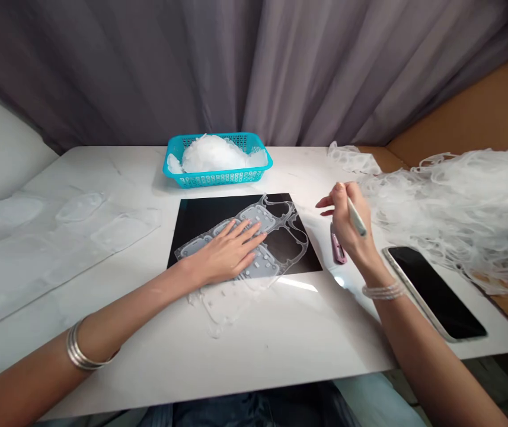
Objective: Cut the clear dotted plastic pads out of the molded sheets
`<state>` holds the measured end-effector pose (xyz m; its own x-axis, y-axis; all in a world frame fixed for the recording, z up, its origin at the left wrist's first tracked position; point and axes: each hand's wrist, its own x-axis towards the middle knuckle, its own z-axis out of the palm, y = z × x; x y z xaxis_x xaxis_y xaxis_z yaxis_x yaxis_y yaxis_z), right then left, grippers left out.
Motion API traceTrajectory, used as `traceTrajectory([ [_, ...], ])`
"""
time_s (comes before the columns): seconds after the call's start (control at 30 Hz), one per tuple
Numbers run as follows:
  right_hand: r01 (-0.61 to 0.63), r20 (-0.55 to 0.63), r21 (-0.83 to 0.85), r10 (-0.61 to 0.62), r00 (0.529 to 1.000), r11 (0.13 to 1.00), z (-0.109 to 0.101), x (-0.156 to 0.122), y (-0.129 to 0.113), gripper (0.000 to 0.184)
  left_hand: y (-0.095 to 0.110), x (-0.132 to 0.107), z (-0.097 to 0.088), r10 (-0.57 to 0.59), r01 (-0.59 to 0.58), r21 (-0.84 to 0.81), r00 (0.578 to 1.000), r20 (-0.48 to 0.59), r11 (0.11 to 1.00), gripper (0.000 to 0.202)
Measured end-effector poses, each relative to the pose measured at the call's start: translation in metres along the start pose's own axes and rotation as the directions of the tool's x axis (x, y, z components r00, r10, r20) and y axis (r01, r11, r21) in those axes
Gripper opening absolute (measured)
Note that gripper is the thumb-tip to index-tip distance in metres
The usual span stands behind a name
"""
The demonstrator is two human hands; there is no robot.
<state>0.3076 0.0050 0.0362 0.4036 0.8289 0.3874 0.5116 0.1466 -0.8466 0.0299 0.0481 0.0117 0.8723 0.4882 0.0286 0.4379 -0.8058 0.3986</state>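
Observation:
My left hand (229,252) lies flat, fingers spread, on a translucent silicone sheet (260,234) of moulded pieces. The sheet rests on a black mat (200,216) in the middle of the white table and hangs over the mat's near edge. My right hand (347,222) hovers just right of the mat, fingers closed round a slim white pen-like tool (357,218). Beneath that hand a small pink cutter (338,250) lies on the table.
A turquoise basket (218,173) with white pieces stands behind the mat. A big heap of white silicone trimmings (458,201) fills the right side. A dark phone (435,293) lies near the right edge. More translucent sheets (58,228) cover the left.

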Motion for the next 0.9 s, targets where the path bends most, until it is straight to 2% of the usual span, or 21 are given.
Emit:
traceTrajectory([
  [0.07,-0.013,0.067,-0.027,0.015,0.998,1.000,0.009,-0.010,-0.015,0.045,0.000,-0.006,0.001,-0.045,0.043,-0.025,0.996,-0.071,0.999,0.055],
  [0.13,-0.017,0.148,-0.072,0.028,0.989,0.997,0.021,-0.022,-0.028,0.050,0.000,-0.013,0.003,-0.096,0.094,-0.023,0.987,-0.127,0.995,0.057],
  [0.33,-0.044,0.286,-0.038,0.053,0.957,0.998,0.059,-0.052,-0.042,0.035,0.017,-0.026,0.014,-0.234,0.231,-0.033,0.955,-0.182,0.972,0.056],
  [0.43,-0.023,0.388,-0.087,0.055,0.920,0.996,0.067,-0.059,-0.044,0.023,0.025,-0.030,0.015,-0.257,0.252,-0.048,0.948,-0.188,0.966,0.057],
  [0.53,0.012,0.494,-0.128,0.053,0.868,0.992,0.068,-0.062,-0.049,0.020,0.023,-0.034,0.013,-0.237,0.233,-0.045,0.957,-0.164,0.971,0.059],
  [0.6,0.025,0.509,-0.132,0.046,0.859,0.991,0.068,-0.064,-0.052,0.019,0.019,-0.036,0.011,-0.220,0.212,-0.067,0.962,-0.163,0.975,0.060],
  [0.73,0.071,0.478,-0.159,0.014,0.878,0.985,0.068,-0.068,-0.050,0.017,0.012,-0.036,0.011,-0.189,0.174,-0.095,0.964,-0.186,0.980,0.060],
  [0.9,0.121,0.469,-0.190,-0.018,0.883,0.974,0.068,-0.071,-0.045,0.016,0.011,-0.034,0.012,-0.169,0.175,0.021,0.970,-0.177,0.984,0.064],
])
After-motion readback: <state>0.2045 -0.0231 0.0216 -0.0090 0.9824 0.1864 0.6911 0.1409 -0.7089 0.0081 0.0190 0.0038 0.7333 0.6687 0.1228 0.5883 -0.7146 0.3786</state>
